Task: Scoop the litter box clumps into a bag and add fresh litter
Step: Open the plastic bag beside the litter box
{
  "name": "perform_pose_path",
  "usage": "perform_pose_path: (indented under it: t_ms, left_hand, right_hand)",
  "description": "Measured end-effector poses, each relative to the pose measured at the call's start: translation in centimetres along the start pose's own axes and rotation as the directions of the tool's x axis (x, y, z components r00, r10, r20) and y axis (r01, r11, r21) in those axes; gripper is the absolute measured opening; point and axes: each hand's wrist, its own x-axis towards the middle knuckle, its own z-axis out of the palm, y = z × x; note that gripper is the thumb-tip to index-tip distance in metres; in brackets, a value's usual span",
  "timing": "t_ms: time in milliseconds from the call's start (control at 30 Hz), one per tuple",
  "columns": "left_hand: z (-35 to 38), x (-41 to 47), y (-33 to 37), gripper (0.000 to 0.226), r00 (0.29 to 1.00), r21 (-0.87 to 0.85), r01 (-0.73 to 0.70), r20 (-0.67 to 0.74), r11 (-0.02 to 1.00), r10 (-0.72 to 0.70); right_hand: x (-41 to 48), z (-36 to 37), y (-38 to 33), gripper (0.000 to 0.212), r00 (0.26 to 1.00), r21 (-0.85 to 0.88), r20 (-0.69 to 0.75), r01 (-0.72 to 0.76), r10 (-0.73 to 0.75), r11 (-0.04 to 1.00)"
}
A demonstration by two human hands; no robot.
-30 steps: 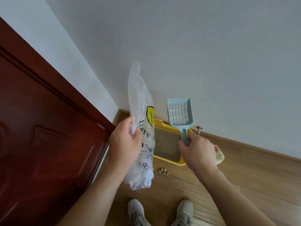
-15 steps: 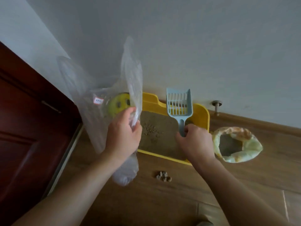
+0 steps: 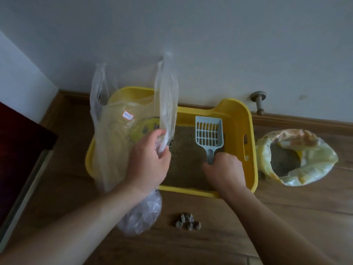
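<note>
A yellow litter box (image 3: 249,150) with grey-brown litter stands on the wooden floor against the wall. My right hand (image 3: 225,171) grips the handle of a pale blue slotted scoop (image 3: 209,136), whose blade hangs over the litter. My left hand (image 3: 148,163) holds a clear plastic bag (image 3: 114,142) by one edge over the box's left side; the bag hangs open and billowed, hiding that corner. Several dark clumps (image 3: 188,223) lie on the floor in front of the box.
An open yellowish bag of fresh litter (image 3: 305,169) sits on the floor right of the box. A metal door stop (image 3: 258,102) sticks out of the wall above the baseboard. A dark red door (image 3: 17,150) stands at the left.
The view has tipped down and closer to the box. The plastic bag has spread open and swung over the box's left side. The scoop has lowered over the litter.
</note>
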Motion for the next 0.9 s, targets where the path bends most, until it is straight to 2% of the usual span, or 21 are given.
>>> perform_pose_path:
  t_ms: [267,500,667,900]
  left_hand:
    - [2.5,0.6,-0.4,0.038,0.999,-0.075,0.022,0.048,0.997,-0.019]
    - [3.1,0.9,-0.7,0.037,0.998,-0.109,0.055,0.037,0.992,-0.051]
    - [3.0,0.9,-0.4,0.036,0.996,-0.130,0.084,0.033,0.988,-0.080]
    - [2.2,0.7,-0.3,0.036,0.997,-0.136,0.077,0.039,0.988,-0.073]
  right_hand:
    - [3.4,1.5,0.8,0.010,0.998,0.006,0.033,-0.057,0.057,0.998]
    - [5.2,2.8,1.8,0.021,0.995,-0.076,0.070,-0.071,0.076,0.995]
    - [5.7,3.0,2.0,0.022,0.993,-0.059,0.060,-0.100,0.103,0.993]
    - [4.8,1.9,1.6,0.024,1.000,0.006,-0.015,-0.014,0.014,1.000]
